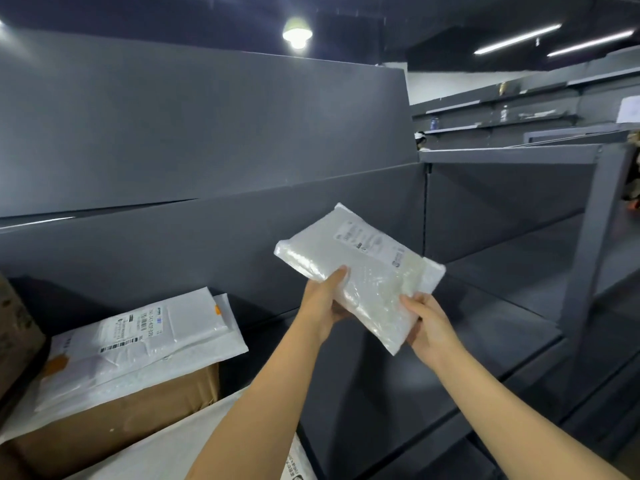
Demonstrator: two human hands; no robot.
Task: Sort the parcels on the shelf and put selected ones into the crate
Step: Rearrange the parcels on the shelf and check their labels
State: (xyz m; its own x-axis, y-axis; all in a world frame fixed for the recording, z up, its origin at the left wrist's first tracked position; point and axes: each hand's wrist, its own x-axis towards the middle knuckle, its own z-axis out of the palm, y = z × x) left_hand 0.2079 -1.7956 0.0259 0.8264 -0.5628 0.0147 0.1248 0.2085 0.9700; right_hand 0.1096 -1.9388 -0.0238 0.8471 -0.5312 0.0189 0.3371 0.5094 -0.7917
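I hold a flat white bubble-wrap parcel (360,268) with a printed label in the air above the dark grey shelf (398,358). My left hand (327,303) grips its near left edge, thumb on top. My right hand (427,322) grips its near right corner. The parcel tilts, label side up and away from me. At the lower left lie two white mailer bags (138,341) stacked on a brown cardboard box (114,420). Another white parcel (194,452) lies at the bottom edge. No crate is in view.
A tall grey back panel (207,140) rises behind the shelf. A grey metal upright (588,244) stands at the right, with further shelving (502,123) beyond. A brown box edge (17,327) shows at the far left.
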